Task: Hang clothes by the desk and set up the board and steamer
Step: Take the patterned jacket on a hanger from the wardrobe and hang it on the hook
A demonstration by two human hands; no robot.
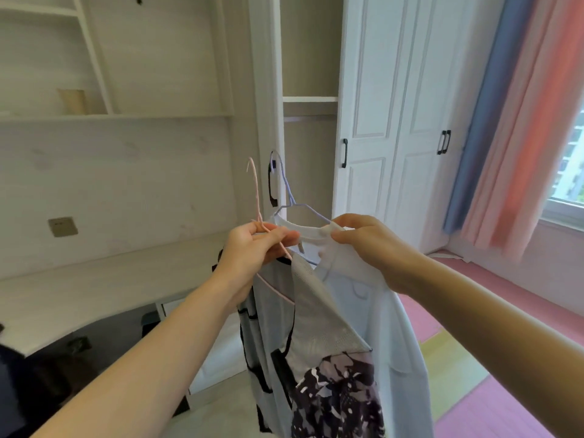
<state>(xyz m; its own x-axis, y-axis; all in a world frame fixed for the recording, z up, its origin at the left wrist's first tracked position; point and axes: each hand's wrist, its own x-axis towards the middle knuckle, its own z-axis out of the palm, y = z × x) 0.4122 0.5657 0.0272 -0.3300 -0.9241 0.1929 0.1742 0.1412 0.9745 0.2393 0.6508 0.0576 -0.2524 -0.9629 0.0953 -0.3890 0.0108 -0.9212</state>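
My left hand (252, 257) grips a pink hanger (256, 191) at its neck; a grey top with black trim and a dark patterned panel (319, 336) hangs from it. A lilac hanger (289, 192) is hooked over the black handle (271, 188) of the open wardrobe door and carries a white shirt (373, 311). My right hand (369, 245) pinches that shirt's collar at the shoulder. The two garments hang side by side, touching. No ironing board or steamer is in view.
A white desk (79, 295) runs along the left wall under open shelves (120, 116). A dark chair (19, 390) stands at the lower left. White wardrobe doors (395, 121) and striped curtains (512, 137) fill the right, above a pink floor (493, 399).
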